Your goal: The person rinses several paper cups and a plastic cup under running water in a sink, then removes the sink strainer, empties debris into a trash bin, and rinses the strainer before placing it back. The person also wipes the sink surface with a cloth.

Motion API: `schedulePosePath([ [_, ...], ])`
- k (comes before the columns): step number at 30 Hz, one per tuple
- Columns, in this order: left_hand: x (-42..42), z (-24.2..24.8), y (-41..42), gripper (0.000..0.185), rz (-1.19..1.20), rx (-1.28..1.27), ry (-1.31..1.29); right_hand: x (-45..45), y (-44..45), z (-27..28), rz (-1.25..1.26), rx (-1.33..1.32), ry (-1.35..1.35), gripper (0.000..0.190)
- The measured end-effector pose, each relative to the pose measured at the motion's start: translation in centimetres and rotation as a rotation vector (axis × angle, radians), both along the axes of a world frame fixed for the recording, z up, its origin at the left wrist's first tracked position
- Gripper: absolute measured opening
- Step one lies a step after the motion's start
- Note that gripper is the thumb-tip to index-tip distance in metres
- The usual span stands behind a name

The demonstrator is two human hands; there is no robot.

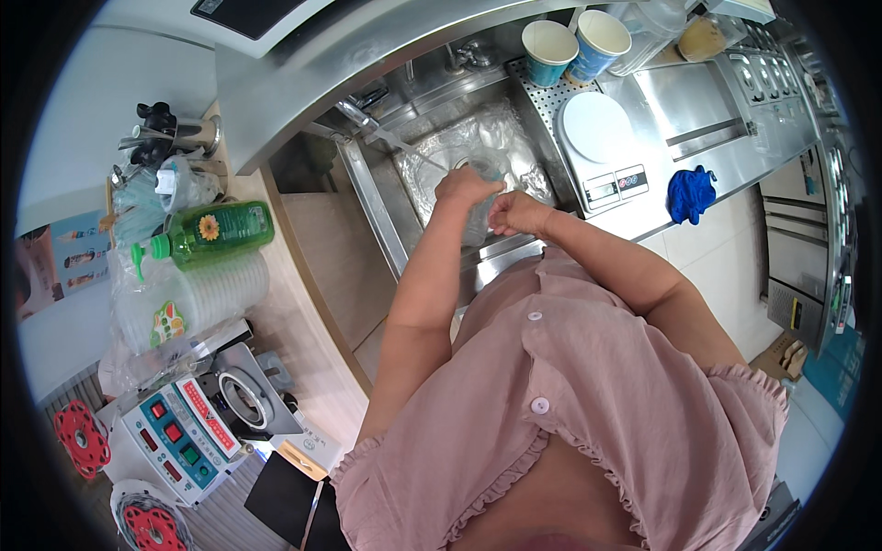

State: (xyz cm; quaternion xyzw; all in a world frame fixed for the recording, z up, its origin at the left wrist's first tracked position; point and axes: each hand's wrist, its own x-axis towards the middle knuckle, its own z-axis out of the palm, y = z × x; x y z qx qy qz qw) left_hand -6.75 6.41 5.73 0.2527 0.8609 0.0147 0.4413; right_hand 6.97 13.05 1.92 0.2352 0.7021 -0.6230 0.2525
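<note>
Water runs from a metal faucet at the upper left into a stainless steel sink. My left hand is over the basin at the end of the stream, gripping a clear plastic container whose body hangs below the fingers. Just right of it, my right hand has its fingers curled close to the container's side; whether they touch it or hold anything small is not visible. Rippling water covers the basin floor, and part of the container is hidden behind my left hand.
Right of the sink stand a white kitchen scale, two paper cups and a blue cloth. On the left counter are a green pump bottle, stacked plastic cups and a cup sealing machine. A steel shelf edge crosses above the faucet.
</note>
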Motion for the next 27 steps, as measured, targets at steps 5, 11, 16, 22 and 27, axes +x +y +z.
schedulePosePath([
  [5,-0.8,-0.5,-2.3,0.074,0.112,-0.040,-0.201,-0.5,-0.9,0.9,0.074,0.022,0.013,0.008],
  [11,-0.9,-2.9,-5.1,0.077,0.347,0.066,-0.284,-0.7,-1.3,2.9,0.088,0.019,-0.022,0.008],
  [16,-0.9,-3.7,-6.2,0.082,0.691,0.415,-0.173,-0.5,-1.0,0.0,0.007,-0.033,-0.094,0.009],
  [22,-2.4,-7.9,-6.7,0.077,0.887,0.906,0.089,0.0,-1.0,1.2,-0.144,-0.148,-0.118,0.009],
  [27,-3.0,-7.3,-6.1,0.076,0.943,1.096,0.041,0.0,-0.8,-0.1,-0.145,-0.184,-0.109,0.007],
])
